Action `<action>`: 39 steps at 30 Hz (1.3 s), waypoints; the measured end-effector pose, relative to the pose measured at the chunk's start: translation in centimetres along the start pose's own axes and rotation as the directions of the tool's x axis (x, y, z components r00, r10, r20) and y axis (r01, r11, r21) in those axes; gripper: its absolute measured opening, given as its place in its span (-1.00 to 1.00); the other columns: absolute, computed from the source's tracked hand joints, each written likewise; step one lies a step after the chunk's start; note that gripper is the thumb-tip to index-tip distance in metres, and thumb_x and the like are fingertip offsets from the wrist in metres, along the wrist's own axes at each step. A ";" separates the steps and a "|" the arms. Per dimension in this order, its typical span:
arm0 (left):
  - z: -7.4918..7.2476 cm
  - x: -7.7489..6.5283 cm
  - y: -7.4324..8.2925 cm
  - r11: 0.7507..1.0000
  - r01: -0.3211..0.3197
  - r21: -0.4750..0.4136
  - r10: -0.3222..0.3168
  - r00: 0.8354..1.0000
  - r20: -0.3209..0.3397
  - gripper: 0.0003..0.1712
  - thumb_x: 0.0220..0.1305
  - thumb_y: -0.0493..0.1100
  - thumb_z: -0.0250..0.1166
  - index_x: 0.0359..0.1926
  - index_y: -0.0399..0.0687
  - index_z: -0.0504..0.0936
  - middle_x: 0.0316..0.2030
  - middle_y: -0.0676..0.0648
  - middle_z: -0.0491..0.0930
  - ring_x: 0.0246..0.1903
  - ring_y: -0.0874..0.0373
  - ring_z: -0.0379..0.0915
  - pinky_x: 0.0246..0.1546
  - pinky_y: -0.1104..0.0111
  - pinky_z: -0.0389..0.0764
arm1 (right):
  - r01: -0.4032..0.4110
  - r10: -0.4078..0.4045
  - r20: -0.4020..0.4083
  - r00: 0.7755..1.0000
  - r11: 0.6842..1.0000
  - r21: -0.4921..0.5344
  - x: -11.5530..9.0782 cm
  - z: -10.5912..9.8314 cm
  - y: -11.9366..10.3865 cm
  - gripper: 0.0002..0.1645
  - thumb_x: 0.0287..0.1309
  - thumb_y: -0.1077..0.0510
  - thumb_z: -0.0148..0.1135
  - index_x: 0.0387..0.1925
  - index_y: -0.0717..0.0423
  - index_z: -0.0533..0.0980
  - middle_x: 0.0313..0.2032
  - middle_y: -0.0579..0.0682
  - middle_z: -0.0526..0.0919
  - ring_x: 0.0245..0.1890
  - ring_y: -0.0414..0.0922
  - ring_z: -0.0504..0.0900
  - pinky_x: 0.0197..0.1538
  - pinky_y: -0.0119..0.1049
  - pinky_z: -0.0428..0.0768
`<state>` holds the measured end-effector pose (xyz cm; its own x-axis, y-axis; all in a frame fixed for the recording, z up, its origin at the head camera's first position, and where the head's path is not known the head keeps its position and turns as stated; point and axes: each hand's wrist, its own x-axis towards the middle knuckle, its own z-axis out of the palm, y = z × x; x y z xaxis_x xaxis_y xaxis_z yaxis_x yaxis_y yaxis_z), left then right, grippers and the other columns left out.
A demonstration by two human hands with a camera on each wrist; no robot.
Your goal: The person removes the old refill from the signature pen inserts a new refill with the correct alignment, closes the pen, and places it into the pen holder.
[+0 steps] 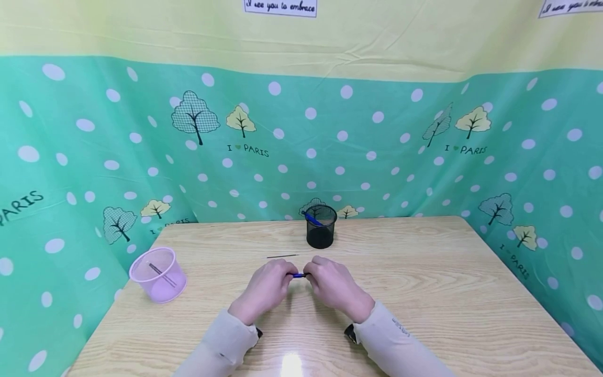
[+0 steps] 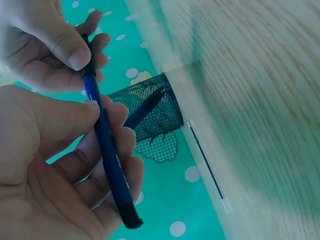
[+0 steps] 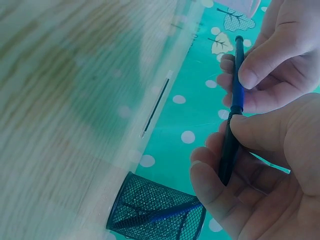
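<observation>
A blue pen (image 2: 111,155) with black ends is held between both hands above the table. My left hand (image 1: 270,285) pinches its blue barrel between thumb and curled fingers. The right hand (image 1: 333,284) grips the black end (image 3: 229,150), thumb pressed against it. In the wrist views the pen looks like one straight length, the two hands close together along it. Just beyond the hands, a thin dark pen refill (image 1: 282,256) with clear ends lies flat on the table; the right wrist view also shows this refill (image 3: 156,107).
Behind the hands stands a black mesh pen cup (image 1: 321,235) with a blue pen (image 1: 313,219) leaning inside. At the left, a pink mesh cup (image 1: 166,289) contains thin dark sticks (image 1: 162,275). The wooden table (image 1: 424,293) meets a green dotted curtain (image 1: 386,141) at its back.
</observation>
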<state>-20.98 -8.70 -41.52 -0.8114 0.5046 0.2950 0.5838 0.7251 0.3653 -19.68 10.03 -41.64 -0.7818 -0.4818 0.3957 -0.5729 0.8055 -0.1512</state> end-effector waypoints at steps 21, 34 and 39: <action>0.1 0.0 -0.1 0.999 -0.035 0.016 0.036 0.997 -0.062 -0.82 0.11 -0.34 0.33 -0.24 -0.03 0.67 -0.30 0.06 0.59 -0.27 0.16 0.51 -0.23 0.25 0.54 | -0.003 0.003 0.002 1.000 1.000 0.010 0.0 0.0 -0.1 -0.91 0.17 0.23 0.23 -0.33 -0.01 0.62 -0.46 -0.20 0.48 -0.45 -0.25 0.51 -0.45 -0.35 0.53; 0.2 0.0 -0.3 0.999 -0.029 0.028 0.030 0.999 -0.020 -0.82 0.22 -0.32 0.21 -0.23 -0.04 0.70 -0.32 0.05 0.63 -0.28 0.19 0.54 -0.26 0.27 0.57 | -0.002 0.002 0.005 1.000 1.000 -0.003 -0.1 -0.1 -0.1 -0.91 0.18 0.21 0.23 -0.32 0.00 0.63 -0.44 -0.19 0.49 -0.44 -0.24 0.54 -0.44 -0.35 0.54; 0.2 -0.1 -0.3 0.999 -0.027 0.023 0.028 1.000 -0.008 -0.83 0.21 -0.32 0.24 -0.23 -0.03 0.70 -0.33 0.03 0.62 -0.31 0.21 0.52 -0.30 0.29 0.56 | -0.002 0.002 0.006 1.000 1.000 -0.001 0.0 -0.1 -0.1 -0.91 0.18 0.21 0.22 -0.32 0.00 0.63 -0.45 -0.19 0.48 -0.44 -0.24 0.53 -0.45 -0.36 0.54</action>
<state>-21.12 -8.83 -41.87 -0.7947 0.5205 0.3123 0.6049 0.7215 0.3368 -19.56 10.00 -41.56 -0.7844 -0.4825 0.3897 -0.5711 0.8069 -0.1507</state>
